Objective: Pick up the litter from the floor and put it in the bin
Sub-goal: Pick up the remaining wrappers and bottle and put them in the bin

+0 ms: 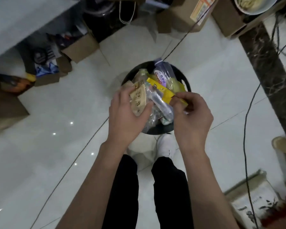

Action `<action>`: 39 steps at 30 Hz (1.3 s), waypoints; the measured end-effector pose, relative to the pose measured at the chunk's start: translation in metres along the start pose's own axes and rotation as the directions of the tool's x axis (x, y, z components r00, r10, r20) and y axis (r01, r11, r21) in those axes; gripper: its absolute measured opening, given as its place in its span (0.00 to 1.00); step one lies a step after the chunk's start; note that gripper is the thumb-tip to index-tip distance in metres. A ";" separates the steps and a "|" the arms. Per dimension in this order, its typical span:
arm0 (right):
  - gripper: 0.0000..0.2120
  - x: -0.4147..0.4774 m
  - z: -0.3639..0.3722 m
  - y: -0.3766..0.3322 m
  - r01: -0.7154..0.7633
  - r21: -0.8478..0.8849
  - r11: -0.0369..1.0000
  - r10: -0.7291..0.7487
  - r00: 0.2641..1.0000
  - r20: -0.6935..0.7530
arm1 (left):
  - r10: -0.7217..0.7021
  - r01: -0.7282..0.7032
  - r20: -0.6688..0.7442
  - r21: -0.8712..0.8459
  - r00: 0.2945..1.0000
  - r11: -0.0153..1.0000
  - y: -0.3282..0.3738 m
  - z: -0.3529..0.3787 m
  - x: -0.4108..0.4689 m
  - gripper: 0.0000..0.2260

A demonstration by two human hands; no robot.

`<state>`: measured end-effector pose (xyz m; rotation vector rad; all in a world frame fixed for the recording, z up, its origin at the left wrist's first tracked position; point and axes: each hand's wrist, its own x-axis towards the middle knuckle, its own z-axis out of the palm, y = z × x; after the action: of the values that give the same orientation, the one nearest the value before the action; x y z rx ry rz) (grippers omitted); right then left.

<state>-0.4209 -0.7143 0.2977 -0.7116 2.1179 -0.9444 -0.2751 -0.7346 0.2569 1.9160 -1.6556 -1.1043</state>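
Over the round black bin (157, 131), already heaped with a clear plastic bottle (164, 72) and other rubbish, the left hand (127, 114) grips a crumpled brown paper packet (138, 100) and the right hand (192, 118) pinches a long yellow wrapper (162, 90), so apparently only dropping these remains.

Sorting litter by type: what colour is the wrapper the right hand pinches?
The wrapper is yellow; head view.

Glossy white floor tiles (56, 146) are seen, dotted with small reflected light spots (71, 123). Open cardboard boxes (79, 48) are lined up at the far side. A dark marbled pillar (267, 71) is flanked by black cables (245, 146) on the right.
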 end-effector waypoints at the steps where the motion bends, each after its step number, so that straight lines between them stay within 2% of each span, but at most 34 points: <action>1: 0.06 0.004 0.008 0.010 0.009 0.001 1.000 -0.009 1.000 -0.012 | 0.015 -0.015 -0.003 0.010 1.000 1.000 -0.008 0.008 0.004 0.28; 5: 0.05 0.018 0.033 0.036 0.051 -0.032 0.998 -0.051 0.999 -0.011 | 0.058 -0.057 -0.004 0.071 0.998 0.996 -0.029 0.028 0.015 0.30; 9: 0.08 0.021 0.043 0.044 0.090 -0.138 0.986 -0.085 0.996 0.038 | 0.060 -0.061 0.013 0.060 0.998 0.996 -0.038 0.029 0.017 0.32; 17: 0.11 0.010 0.037 0.032 0.076 -0.251 0.965 -0.064 0.996 0.056 | 0.043 -0.040 -0.046 0.073 0.998 0.997 -0.034 0.002 0.018 0.26; 24: 0.11 0.003 0.025 0.003 0.102 -0.223 0.969 -0.085 0.993 0.084 | 0.038 -0.035 -0.088 0.042 0.995 0.999 -0.009 -0.021 0.012 0.22; 30: 0.12 -0.009 0.001 -0.032 0.202 -0.197 0.959 -0.173 0.973 0.156 | 0.043 -0.047 -0.136 -0.030 0.990 0.998 0.026 -0.050 -0.009 0.18; 39: 0.12 -0.044 -0.068 -0.143 0.364 -0.079 0.928 -0.341 0.915 0.216 | 0.005 -0.018 -0.246 -0.050 0.969 0.999 0.120 -0.138 -0.066 0.19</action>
<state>-0.4189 -0.7393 0.4597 -1.2297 1.9130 -0.8940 -0.2492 -0.7284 0.4491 1.9200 -1.4868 -0.8555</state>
